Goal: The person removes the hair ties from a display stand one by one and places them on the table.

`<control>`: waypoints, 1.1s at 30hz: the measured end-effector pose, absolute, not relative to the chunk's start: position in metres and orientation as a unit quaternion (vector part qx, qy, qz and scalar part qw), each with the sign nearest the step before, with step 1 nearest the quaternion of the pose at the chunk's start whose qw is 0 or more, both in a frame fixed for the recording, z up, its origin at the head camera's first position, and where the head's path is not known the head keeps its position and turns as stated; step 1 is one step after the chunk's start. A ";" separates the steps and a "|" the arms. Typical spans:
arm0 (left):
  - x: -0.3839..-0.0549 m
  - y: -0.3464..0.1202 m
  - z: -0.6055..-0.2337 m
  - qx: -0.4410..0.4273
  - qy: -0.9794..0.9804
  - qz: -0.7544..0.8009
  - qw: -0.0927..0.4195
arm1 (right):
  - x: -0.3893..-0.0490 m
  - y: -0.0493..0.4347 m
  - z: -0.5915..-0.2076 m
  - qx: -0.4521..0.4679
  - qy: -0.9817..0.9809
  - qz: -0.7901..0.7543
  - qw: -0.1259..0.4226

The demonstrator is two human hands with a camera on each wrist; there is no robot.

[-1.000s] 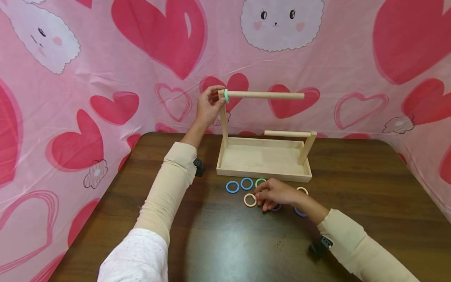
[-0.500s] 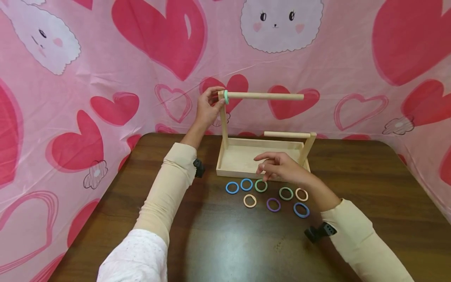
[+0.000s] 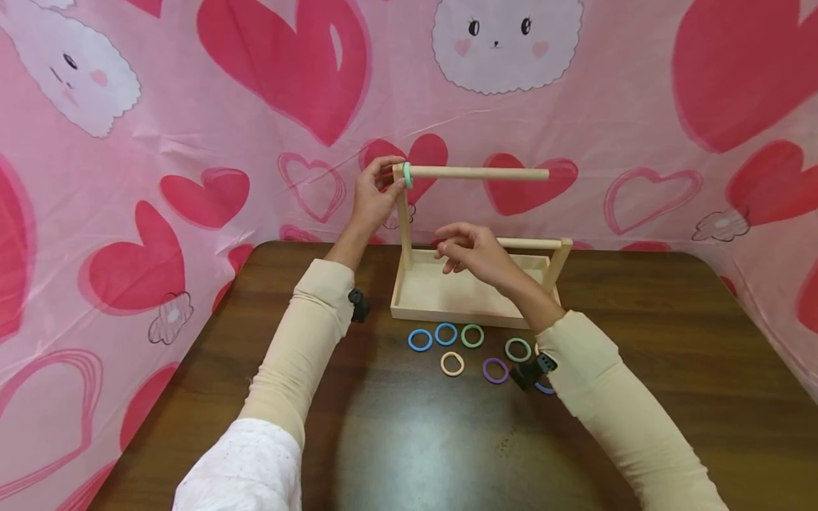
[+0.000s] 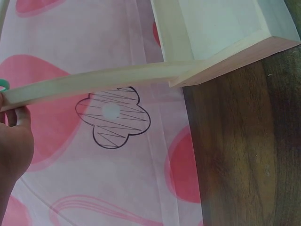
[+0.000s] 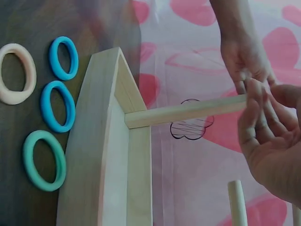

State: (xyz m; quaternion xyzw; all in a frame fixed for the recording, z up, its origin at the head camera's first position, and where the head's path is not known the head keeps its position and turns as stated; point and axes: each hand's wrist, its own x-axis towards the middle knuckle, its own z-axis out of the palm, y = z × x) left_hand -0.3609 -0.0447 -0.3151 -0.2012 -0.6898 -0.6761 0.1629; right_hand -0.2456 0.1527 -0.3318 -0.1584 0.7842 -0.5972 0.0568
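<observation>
A light wooden ring stand has a tray base (image 3: 409,310), a tall left post (image 3: 405,234) and a long upper rod (image 3: 479,172). My left hand (image 3: 375,195) grips the top of the tall post, thumb in front and fingers behind. Right beside that thumb, a mint-green ring (image 3: 407,175) hangs on the rod's left end. My right hand (image 3: 476,254) hovers in front of the stand, above the tray, fingers loosely bent with nothing visible in them. In the right wrist view, the right hand (image 5: 277,141) overlaps the left hand (image 5: 244,59) near the post's top.
Several rings lie on the dark wooden table before the tray, including blue (image 3: 420,340), green (image 3: 473,326), beige (image 3: 452,353) and purple (image 3: 495,360) ones. The right forearm partly covers two at the right. A short lower rod (image 3: 530,243) extends from the right post (image 3: 557,266). Pink heart-patterned cloth (image 3: 626,106) hangs behind.
My right hand has risen from among the rings and moved forward and left over the tray. The rings stay on the table. My left hand keeps its hold on the post.
</observation>
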 end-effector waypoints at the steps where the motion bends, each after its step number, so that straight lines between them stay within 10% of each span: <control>1: -0.361 -0.045 -0.315 -0.202 -0.690 -0.675 0.163 | -0.249 0.150 -0.331 -0.153 0.781 -0.605 0.042; 23: -0.361 -0.045 -0.313 -0.210 -0.690 -0.672 0.169 | -0.309 0.087 -0.334 -0.076 0.674 -0.709 -0.196; 33: -0.360 -0.045 -0.316 -0.206 -0.685 -0.677 0.173 | -0.320 0.073 -0.339 -0.085 0.635 -0.740 -0.206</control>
